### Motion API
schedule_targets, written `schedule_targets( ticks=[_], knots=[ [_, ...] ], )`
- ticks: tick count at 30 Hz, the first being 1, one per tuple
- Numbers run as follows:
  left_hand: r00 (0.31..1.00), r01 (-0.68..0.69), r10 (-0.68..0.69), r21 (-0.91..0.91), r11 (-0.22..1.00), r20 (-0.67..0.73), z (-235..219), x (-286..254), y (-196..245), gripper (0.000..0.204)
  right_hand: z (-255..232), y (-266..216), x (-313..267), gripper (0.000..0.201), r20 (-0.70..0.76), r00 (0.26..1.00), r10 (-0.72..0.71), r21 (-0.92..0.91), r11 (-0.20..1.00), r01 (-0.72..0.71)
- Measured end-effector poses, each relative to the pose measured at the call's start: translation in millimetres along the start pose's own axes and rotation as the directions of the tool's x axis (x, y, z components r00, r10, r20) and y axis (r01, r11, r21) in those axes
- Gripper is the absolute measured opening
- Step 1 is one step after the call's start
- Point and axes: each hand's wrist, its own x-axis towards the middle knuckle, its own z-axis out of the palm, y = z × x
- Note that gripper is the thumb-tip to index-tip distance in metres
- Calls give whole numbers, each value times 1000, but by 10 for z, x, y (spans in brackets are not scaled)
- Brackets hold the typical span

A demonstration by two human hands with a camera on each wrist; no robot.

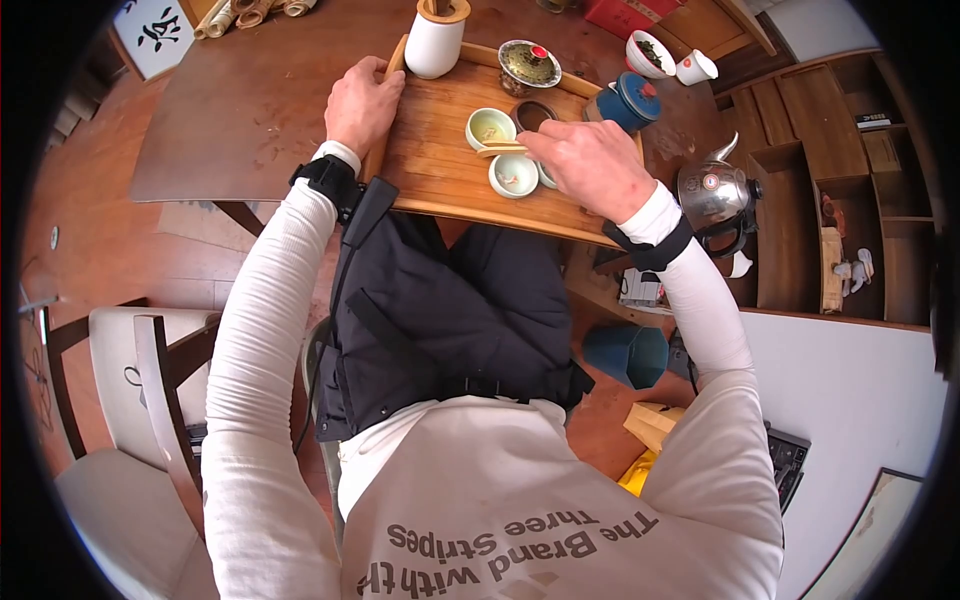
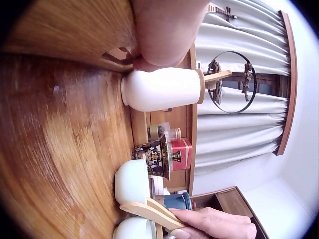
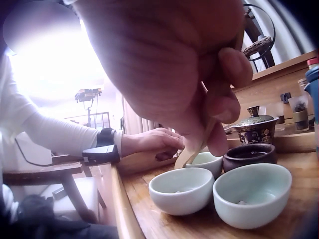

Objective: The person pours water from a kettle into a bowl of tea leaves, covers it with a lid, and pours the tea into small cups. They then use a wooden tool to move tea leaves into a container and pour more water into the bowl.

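My right hand [image 1: 592, 165] pinches wooden tea tongs [image 2: 149, 213] between thumb and fingers. Their tips hang right at the rims of the pale green cups, overlapping them in both wrist views. One cup [image 1: 491, 127] holds yellowish liquid; a nearer cup [image 1: 513, 177] has small bits at its bottom. A third pale cup [image 3: 253, 196] is mostly behind my right hand in the head view. Beside them sits a dark brown cup [image 3: 249, 157]. My left hand [image 1: 362, 108] grips the left side of the wooden tray [image 1: 430, 170], its fingers over the edge.
On the tray stand a white utensil holder [image 1: 433, 45] and a patterned lidded bowl [image 1: 528, 66]. A blue lidded pot [image 1: 627, 102] is by its right edge. Further right are a steel kettle [image 1: 712, 190] and a bowl of leaves [image 1: 650, 54]. A bin [image 1: 626, 355] stands below.
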Motion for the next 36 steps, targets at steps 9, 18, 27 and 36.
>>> schedule_targets(
  ticks=[9, 18, 27, 36],
  knots=[
    [1000, -13, 13, 5, 1000, -19, 14, -3, -17, 45, -43, 36, -9, 12, -87, 996, -14, 11, 1000, 15],
    [1000, -9, 9, -4, 1000, -14, 30, 13, -34, 45, -273, 198, -185, 17, -181, 978, 105, 149, 986, -79],
    [1000, -6, 6, 12, 1000, -12, 13, 1, -4, 45, 266, 433, -500, 26, -6, 862, 506, 812, 506, -292],
    [1000, -7, 8, 26, 1000, -17, 28, 17, -32, 46, 182, 401, -651, 34, 227, 723, 652, 962, -33, -272]
  ],
)
